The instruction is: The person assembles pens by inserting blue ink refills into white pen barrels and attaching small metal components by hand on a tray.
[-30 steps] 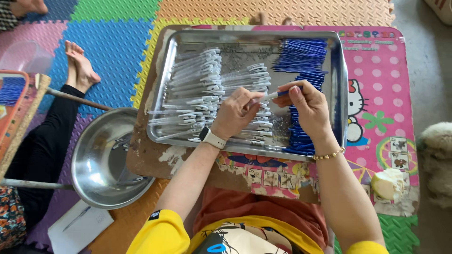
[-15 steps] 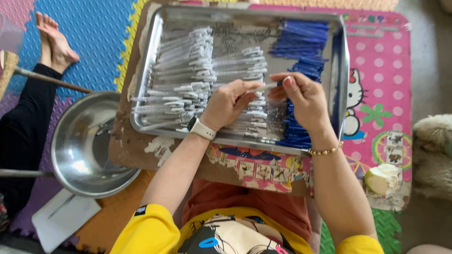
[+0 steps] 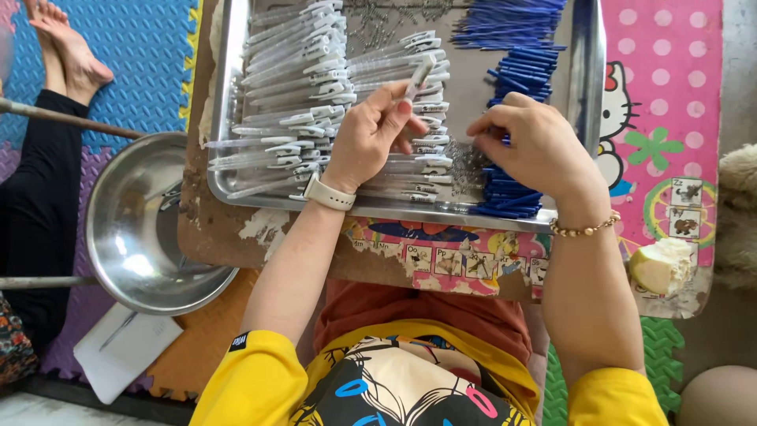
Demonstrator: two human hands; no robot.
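1. A bare foot and a black-clothed leg of another person lie on the blue foam floor mat, well left of the shallow rectangular steel tray.
2. A round, shiny steel bowl sits just left of the tray's lower corner; a white flat notebook lies below the bowl.
3. The tray rests on a worn brown board with peeling printed paper along its near edge.
4. The tray's left half is filled with a heap of clear plastic pen barrels with white clips, lying mostly crosswise.
5. The left hand, with a cream smooth watch strap at the wrist, hovers over that heap in the tray's middle; its fingers are closed round one clear pen barrel, which tilts upward past the fingertips.
6. Small grey metal springs lie scattered on the tray floor between the two hands.
7. The right hand, with a gold bead bracelet on its wrist, is over the tray's right half, its fingertips pinched narrow; what they hold is too small to tell.
8. A pile of thin blue plastic refill tubes runs along the tray's right side, under and beyond that hand.
9. Right of the tray lies a pink dotted mat, with a pale cut piece of fruit at its lower edge.
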